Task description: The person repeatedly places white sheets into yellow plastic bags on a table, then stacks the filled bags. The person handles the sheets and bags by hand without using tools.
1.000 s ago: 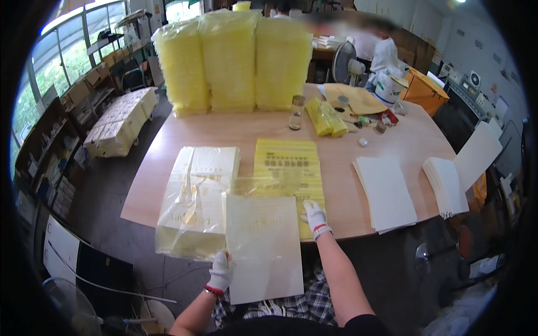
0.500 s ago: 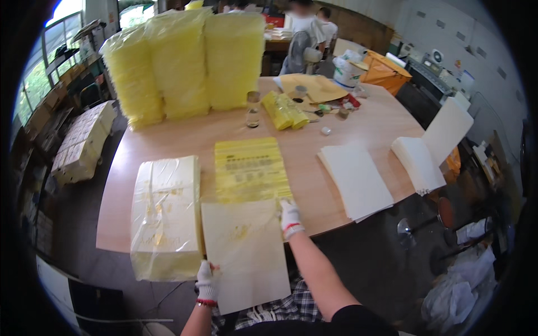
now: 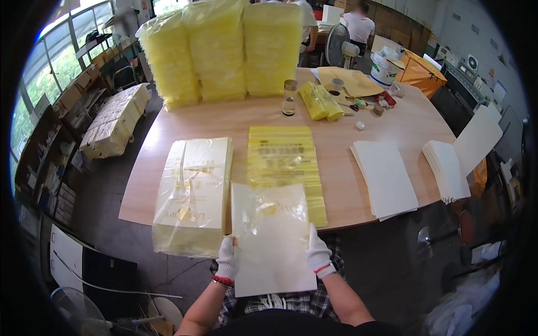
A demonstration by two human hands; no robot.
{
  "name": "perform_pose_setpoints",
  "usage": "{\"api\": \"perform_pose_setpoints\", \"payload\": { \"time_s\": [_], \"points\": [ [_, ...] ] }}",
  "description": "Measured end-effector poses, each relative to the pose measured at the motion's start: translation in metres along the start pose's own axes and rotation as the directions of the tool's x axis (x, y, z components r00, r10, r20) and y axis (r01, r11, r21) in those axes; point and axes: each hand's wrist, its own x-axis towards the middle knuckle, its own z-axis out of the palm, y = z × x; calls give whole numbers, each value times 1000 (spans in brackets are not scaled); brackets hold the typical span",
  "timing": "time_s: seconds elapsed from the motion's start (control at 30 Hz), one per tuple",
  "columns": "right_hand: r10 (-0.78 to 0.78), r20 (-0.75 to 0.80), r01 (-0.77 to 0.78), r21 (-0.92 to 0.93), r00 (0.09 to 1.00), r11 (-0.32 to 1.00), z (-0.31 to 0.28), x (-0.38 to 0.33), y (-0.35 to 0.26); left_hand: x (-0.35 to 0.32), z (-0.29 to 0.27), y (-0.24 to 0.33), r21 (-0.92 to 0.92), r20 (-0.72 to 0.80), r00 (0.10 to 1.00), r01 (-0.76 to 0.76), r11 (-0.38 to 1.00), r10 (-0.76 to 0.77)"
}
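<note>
A flat cream folder (image 3: 273, 246) with gold print hangs over the table's near edge, its upper part glossy with clear plastic film. My left hand (image 3: 226, 259), in a white knit glove, is closed on its left edge. On the right edge, my white-gloved right hand (image 3: 319, 252) grips it between thumb and fingers. Behind the folder lies a stack of yellow printed plastic bags (image 3: 283, 154), partly covered by it. To the left is a thick pile of similar cream folders in clear plastic (image 3: 193, 179).
White sheets (image 3: 384, 179) lie on the wooden table at right, with more fanned sheets (image 3: 445, 168) beyond. Tall yellow bundles (image 3: 216, 53) stand at the back, near a glass bottle (image 3: 289, 99) and yellow rolled plastic (image 3: 320, 102). Other people and a fan (image 3: 338, 46) are behind.
The folder has come back toward me, uncovering more of the yellow bags. My right hand has moved down along its right edge. The view has shifted left.
</note>
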Motion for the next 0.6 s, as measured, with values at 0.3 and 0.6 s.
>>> {"api": "perform_pose_setpoints", "payload": {
  "time_s": [0.3, 0.6],
  "points": [
    [-56, 134, 51, 39, 989, 998, -30, -124, 18, -92, -12, -2, -58, 267, 949, 191, 980, -169],
    [-555, 84, 560, -60, 828, 826, -65, -197, -27, -117, -62, 58, -519, 639, 769, 443, 731, -13]
  ]
}}
